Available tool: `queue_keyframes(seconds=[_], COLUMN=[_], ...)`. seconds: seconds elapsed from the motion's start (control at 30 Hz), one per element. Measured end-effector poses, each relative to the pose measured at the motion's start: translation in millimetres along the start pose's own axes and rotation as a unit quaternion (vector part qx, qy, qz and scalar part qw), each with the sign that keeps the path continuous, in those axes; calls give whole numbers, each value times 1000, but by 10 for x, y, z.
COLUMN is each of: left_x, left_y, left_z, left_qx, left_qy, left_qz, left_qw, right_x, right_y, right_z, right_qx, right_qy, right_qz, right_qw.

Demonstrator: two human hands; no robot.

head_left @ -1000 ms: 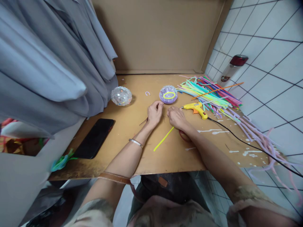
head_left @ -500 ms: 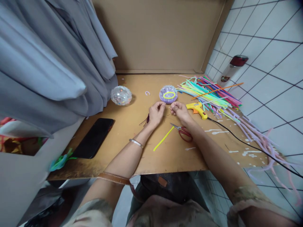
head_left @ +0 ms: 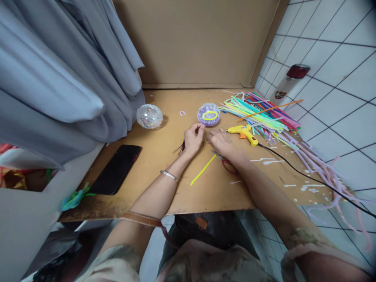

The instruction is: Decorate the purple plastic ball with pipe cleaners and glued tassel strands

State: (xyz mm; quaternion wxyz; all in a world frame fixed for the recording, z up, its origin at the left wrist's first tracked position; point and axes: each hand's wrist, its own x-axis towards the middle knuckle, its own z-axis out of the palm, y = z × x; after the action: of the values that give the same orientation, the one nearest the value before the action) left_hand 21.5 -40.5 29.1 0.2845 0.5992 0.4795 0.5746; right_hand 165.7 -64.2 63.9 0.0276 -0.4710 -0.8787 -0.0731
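Note:
My left hand (head_left: 194,138) is closed in a pinch just in front of a purple, clear-sided round bowl (head_left: 202,109); what sits in the fingertips is too small to name. A yellow pipe-cleaner oval (head_left: 210,112) shows on that bowl. Close by on the right, my right hand (head_left: 219,140) is palm down at the table with fingers curled in, their tips hidden. Red-handled scissors (head_left: 228,165) lie partly under my right wrist, touching a straight yellow pipe cleaner (head_left: 202,170). Dark purple strands (head_left: 181,148) stick out beside my left hand.
A yellow glue gun (head_left: 242,133) lies right of my hand, its black cord trailing right. Behind it is a pile of coloured pipe cleaners (head_left: 264,113). A clear bumpy ball (head_left: 149,116), a small pale curl (head_left: 182,113) and a black phone (head_left: 116,170) lie leftward. A red-lidded bottle (head_left: 286,84) stands by the tiles.
My right hand has turned palm down and lowered toward the table, moving slightly left; its raised pinch is gone from sight. My left hand keeps its pinch in nearly the same place.

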Motion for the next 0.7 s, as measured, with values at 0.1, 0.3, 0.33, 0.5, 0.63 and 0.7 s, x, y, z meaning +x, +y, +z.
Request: queue_keyframes(seconds=[0.1,0.3,0.33,0.5,0.63,0.7], left_x=[-1,-6,-5,0,-1,-2], left_y=[-9,1,2,3,24,52], left_z=[10,1,-3,-11,14,29], left_qx=[3,5,5,-18,-92,-166], left_qy=[1,0,1,11,2,-29], left_qz=[2,0,0,-12,-55,-112], left_qw=[1000,1000,1000,1000,994,979], right_x=[25,75,74,72,125,156], right_y=[-12,-16,-9,85,149,161], right_z=[31,82,87,90,118,141], right_qx=[-25,-18,-3,184,415,500], right_qy=[-4,-20,-18,66,156,185], right_qz=[-25,2,14,85,107,119], right_qw=[999,1000,1000,977,890,838])
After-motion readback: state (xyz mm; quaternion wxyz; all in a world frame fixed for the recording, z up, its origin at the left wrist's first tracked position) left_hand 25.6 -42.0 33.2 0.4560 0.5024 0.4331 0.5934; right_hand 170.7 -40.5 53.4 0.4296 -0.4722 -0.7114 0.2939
